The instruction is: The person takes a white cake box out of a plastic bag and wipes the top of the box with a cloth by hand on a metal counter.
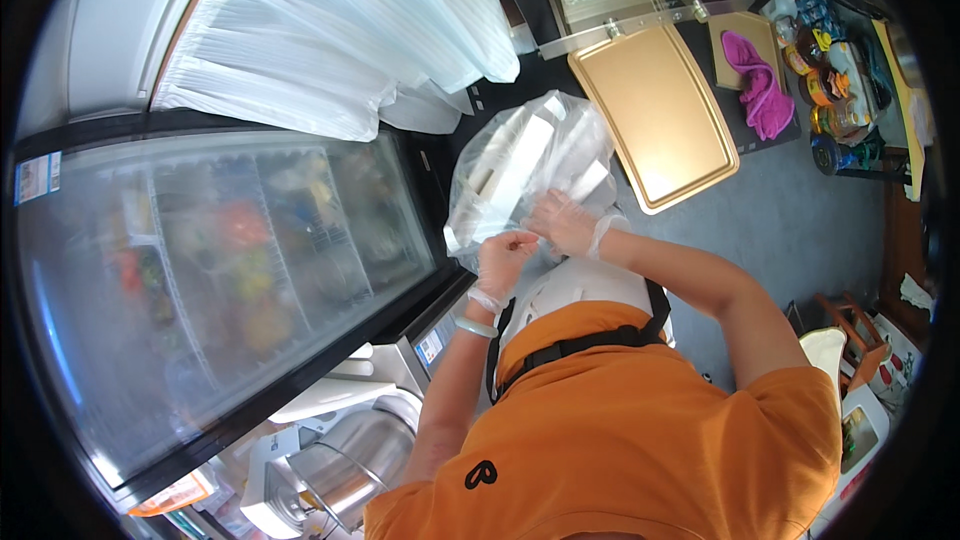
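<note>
A clear plastic bag (536, 157) with white, flat pieces inside lies in front of me, its near edge at my hands. My left hand (508, 262), in a clear disposable glove, pinches the bag's near edge between thumb and fingertips. Just right of it, my right hand (562, 223), gloved too, rests on the bag with curled fingers; its grip on the plastic is partly hidden. Beyond the right hand, a gold baking tray (660, 120) lies close beside the bag.
A glass-door refrigerator (225, 255) stands at left, below a white pleated curtain (337, 30). A steel-bowled mixer (352, 457) is at lower left. A magenta cloth (761, 90) lies beyond the tray, near a rack of bottles and jars (825, 82). Stools stand at lower right.
</note>
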`<act>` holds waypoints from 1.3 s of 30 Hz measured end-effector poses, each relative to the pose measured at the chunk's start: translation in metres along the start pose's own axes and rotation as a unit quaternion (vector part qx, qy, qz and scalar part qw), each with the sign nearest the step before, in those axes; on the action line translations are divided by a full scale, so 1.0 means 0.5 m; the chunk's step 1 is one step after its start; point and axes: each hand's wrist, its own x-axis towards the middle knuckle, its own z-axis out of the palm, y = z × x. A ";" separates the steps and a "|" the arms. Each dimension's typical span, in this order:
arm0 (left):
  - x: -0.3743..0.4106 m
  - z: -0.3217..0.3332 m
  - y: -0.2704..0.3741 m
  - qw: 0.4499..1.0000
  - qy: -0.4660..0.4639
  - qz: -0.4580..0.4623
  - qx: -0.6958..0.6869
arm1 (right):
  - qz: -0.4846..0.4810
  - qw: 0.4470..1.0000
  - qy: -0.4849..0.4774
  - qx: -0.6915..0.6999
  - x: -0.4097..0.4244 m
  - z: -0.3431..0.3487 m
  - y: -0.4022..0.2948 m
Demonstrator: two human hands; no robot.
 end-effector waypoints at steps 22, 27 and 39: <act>-0.109 -0.141 0.120 0.934 0.319 0.037 -0.160 | 0.199 0.907 -0.055 0.366 0.277 -0.001 0.114; -0.200 -0.100 0.040 0.928 0.336 -0.069 -0.146 | 0.261 0.933 -0.140 0.203 0.361 0.129 0.275; -0.276 0.008 -0.023 0.896 0.354 -0.157 -0.217 | 0.171 0.974 -0.130 -0.075 0.185 0.248 0.210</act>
